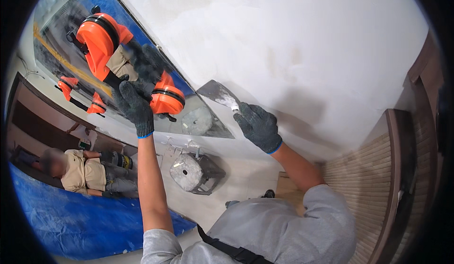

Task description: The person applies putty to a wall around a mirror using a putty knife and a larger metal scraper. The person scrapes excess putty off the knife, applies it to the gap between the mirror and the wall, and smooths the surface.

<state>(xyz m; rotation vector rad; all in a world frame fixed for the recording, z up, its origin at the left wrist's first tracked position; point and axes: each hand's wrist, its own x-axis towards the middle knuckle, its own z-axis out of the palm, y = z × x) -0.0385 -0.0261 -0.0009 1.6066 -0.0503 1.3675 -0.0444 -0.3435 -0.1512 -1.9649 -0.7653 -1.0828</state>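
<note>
My left hand (135, 105), in a dark knit glove, grips the black handle of an orange double suction-cup lifter (101, 37) stuck to a reflective glass panel (208, 122) with blue edging. My right hand (257, 127), also gloved, holds a metal putty knife (217, 92). Its blade lies flat against the white wall (283, 37), right beside the panel's edge. The blade tip carries a little white filler.
A second orange suction lifter (71, 86) sits further left on the panel. A person in a beige shirt (85, 171) is at the lower left by a blue sheet (71, 221). A round grey drum on a dark stand (187, 171) stands below. Slatted wooden panelling (364, 179) is at the right.
</note>
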